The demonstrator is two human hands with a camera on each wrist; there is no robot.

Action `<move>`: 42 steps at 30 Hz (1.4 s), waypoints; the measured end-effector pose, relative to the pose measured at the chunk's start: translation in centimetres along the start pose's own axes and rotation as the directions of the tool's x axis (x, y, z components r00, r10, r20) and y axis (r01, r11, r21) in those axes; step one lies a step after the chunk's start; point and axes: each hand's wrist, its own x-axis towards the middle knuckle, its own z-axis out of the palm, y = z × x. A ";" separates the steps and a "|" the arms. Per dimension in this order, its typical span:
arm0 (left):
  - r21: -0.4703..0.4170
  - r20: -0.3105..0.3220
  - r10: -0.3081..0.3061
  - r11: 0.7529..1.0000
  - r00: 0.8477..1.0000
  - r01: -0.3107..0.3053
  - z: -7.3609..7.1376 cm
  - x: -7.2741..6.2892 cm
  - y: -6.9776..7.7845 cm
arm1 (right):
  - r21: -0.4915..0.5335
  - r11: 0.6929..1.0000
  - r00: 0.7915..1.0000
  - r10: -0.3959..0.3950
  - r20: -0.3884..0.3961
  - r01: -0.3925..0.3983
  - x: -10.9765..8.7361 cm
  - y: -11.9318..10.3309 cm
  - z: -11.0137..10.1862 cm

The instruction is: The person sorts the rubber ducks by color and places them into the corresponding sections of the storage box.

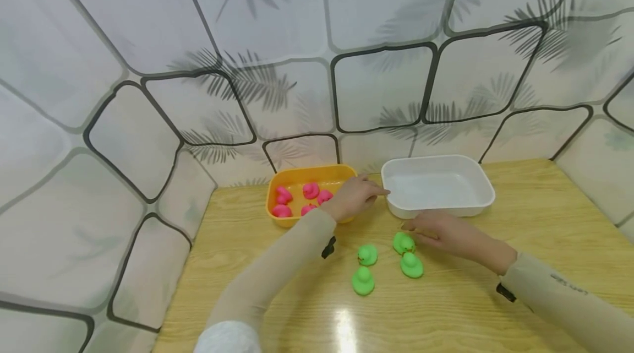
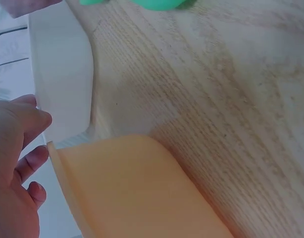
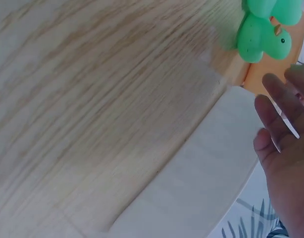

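Observation:
My left hand [image 1: 353, 197] reaches across the right end of an orange tray [image 1: 293, 178], its index fingertip right at the left rim of a white tray [image 1: 438, 183]. In the left wrist view, the left fingers [image 2: 32, 119] are loosely bent beside the white wall. Just in front of the white tray, my right hand [image 1: 446, 233] hovers with relaxed fingers and holds nothing. Below its fingertips sits a green rubber duck [image 1: 403, 243], against another green duck [image 1: 411, 266]. Left of them are a third duck [image 1: 367, 254] and a fourth-row neighbour, the nearest green duck [image 1: 363, 281].
Several pink rubber ducks [image 1: 311, 190] lie in the orange tray, some partly hidden by the left hand and forearm. Both trays stand at the back of the wooden table [image 1: 545, 221], close to a patterned wall [image 1: 297, 99]. Another wall rises along the left side.

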 end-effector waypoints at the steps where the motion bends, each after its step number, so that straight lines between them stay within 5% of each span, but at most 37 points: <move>1: -0.006 -0.004 0.004 1.000 1.000 -0.004 0.1 -0.1 -0.1 | 0.000 1.000 1.000 -0.021 0.013 0.021 0.0 0.0 0.0; 6: -0.048 -0.038 0.010 0.999 0.999 -0.011 0.4 -0.3 -0.4 | -0.003 0.995 0.993 -0.104 0.047 0.104 0.1 -0.3 0.0; 15: -0.078 -0.069 -0.082 0.994 0.994 0.077 0.3 -0.1 -0.2 | -0.001 0.990 0.984 -0.143 0.102 0.144 0.3 -0.4 -0.2; 26: -0.091 -0.069 -0.091 0.992 0.993 0.085 0.6 0.2 -0.3 | 0.019 0.999 0.991 -0.040 0.132 0.038 0.1 -0.1 -0.4; 35: -0.090 -0.094 -0.118 0.990 0.989 0.109 1.0 0.4 -0.4 | 0.007 0.999 0.989 -0.040 0.143 0.039 0.1 -0.2 -0.7; 42: -0.077 -0.093 -0.122 0.990 0.988 0.115 0.9 0.5 -0.1 | 0.059 0.994 0.977 0.076 0.200 -0.090 -0.1 -0.4 -1.7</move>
